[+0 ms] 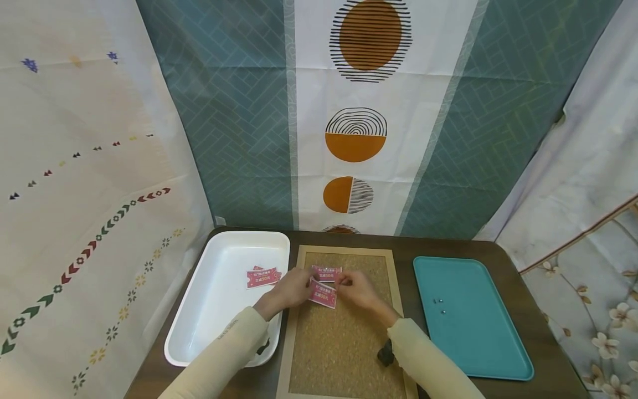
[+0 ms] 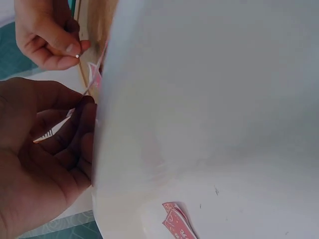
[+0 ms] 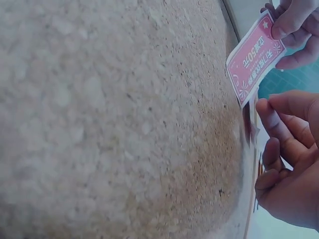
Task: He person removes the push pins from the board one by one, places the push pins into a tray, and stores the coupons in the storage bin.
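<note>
My left hand (image 1: pixel 294 287) pinches one end of a pink paper coupon (image 1: pixel 323 293) with white and yellow print, holding it tilted over the upper part of a wood-framed corkboard (image 1: pixel 344 343). Another pink coupon (image 1: pixel 326 274) lies on the board just beyond it. My right hand (image 1: pixel 358 289) is beside the held coupon, thumb and forefinger together. In the left wrist view, a tiny pale push pin head (image 2: pixel 77 56) shows at the right fingertips. The right wrist view has the held coupon (image 3: pixel 256 57) close to the right fingertips.
To the left stands a white tray (image 1: pixel 191 316) with a few pink coupons (image 1: pixel 262 277) near its right side. On the right lies a teal tray (image 1: pixel 478 332) bearing several small shiny pins (image 1: pixel 443 312). All rest on a dark wooden table (image 1: pixel 399 244) against a patterned curtain.
</note>
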The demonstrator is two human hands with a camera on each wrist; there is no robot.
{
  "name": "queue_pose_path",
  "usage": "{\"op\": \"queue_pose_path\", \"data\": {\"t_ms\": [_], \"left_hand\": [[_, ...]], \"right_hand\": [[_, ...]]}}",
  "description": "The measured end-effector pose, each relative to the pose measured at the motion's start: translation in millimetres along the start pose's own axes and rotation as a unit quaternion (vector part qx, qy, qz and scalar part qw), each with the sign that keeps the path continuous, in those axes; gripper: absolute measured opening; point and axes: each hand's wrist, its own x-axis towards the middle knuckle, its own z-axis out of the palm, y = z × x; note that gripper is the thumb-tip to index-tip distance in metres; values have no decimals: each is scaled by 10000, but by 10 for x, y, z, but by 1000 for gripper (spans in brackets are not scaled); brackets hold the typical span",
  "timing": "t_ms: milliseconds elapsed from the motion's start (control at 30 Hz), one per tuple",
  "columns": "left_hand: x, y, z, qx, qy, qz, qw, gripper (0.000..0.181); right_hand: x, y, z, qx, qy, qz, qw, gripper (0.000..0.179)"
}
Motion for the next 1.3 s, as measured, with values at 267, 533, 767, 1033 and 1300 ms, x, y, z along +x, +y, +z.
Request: {"op": "queue_pose_path", "data": {"t_ms": [267, 533, 767, 1033, 1300], "left_hand": [[-12, -27, -25, -252, 136, 85, 9996, 33], [2, -15, -75, -445, 299, 20, 9986, 35], [2, -52, -125, -497, 431, -97, 9978, 36], [-30, -95, -184, -610, 452, -130, 9970, 35], [-31, -104, -243, -671, 674, -167, 9953, 36]], "right_hand": [[-50, 44, -101, 309, 13, 73, 9995, 8], [-100, 141, -221, 233, 0, 287, 9993, 14], [-134, 174, -300, 208, 63, 244, 9995, 15], [-197, 240, -368, -43, 231, 122, 9997, 12], [-242, 281, -472, -98, 285, 235, 9993, 11]]}}
